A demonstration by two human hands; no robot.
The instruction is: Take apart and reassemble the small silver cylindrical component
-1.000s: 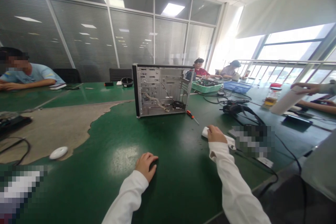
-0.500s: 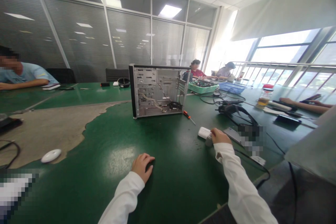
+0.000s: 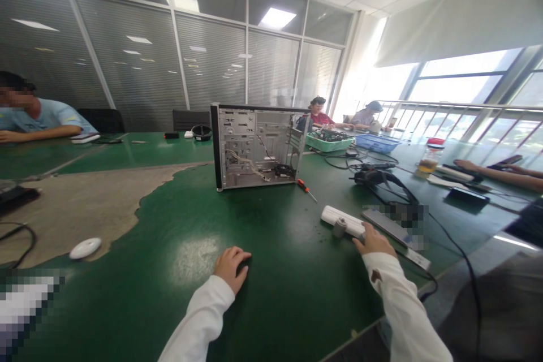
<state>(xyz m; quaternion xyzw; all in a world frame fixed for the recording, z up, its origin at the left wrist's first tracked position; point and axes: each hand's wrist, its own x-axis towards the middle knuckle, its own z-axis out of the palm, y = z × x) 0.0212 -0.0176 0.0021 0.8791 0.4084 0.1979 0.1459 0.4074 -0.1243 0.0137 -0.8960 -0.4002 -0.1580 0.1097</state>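
Note:
My left hand [image 3: 232, 268] rests on the green table [image 3: 292, 294], fingers loosely bent, thumb apart, with nothing in it. My right hand [image 3: 376, 240] is at the near right end of a long white bar [image 3: 350, 223] that looks like a power strip. Its thumb and fingers are apart; whether they touch the bar I cannot tell. A small grey cylinder [image 3: 339, 228] stands against the bar's front side, left of that hand. Further back, an open computer case [image 3: 244, 150] stands upright, its metal inside and cables showing. A screwdriver [image 3: 306, 190] with an orange-red handle lies beside it.
Behind my right hand lie a flat grey plate [image 3: 387, 225] and a black head strap [image 3: 384, 180]. Green basket [image 3: 328, 143] and blue basket [image 3: 376, 142] stand further back. A jar [image 3: 430, 157] is at right, a white oval object [image 3: 85, 248] at left. Other people sit around.
My right hand has moved right and nearer me, off the grey cylinder and along the white bar, uncovering more of both. My left hand has stayed in place.

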